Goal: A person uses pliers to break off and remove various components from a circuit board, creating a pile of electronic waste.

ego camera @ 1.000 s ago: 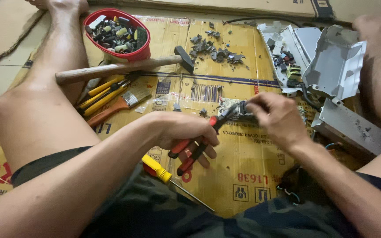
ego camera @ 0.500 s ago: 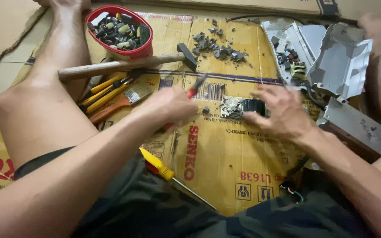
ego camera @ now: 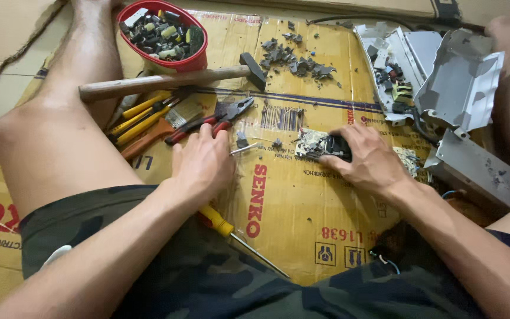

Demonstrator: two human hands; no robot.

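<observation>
Flattened cardboard sheet (ego camera: 302, 201) covers the floor; one grey metal casing (ego camera: 464, 82), torn open, at far right; one red bowl (ego camera: 163, 32) of dark parts; one wooden-handled hammer (ego camera: 166, 81); one red-handled pliers (ego camera: 211, 121) just beyond left hand (ego camera: 202, 162), fingers loosely together, flat, holding nothing; right hand (ego camera: 367, 159) fingers clamped on small circuit board (ego camera: 320, 145), silver-black, mid-sheet.

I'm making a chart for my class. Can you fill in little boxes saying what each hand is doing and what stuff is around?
left hand: flat on the cardboard sheet, fingertips by the red-handled pliers
right hand: pressing down a small circuit part
near the left hand: hammer, yellow screwdriver
at the top: red bowl of small parts
on the right: grey metal casing
</observation>
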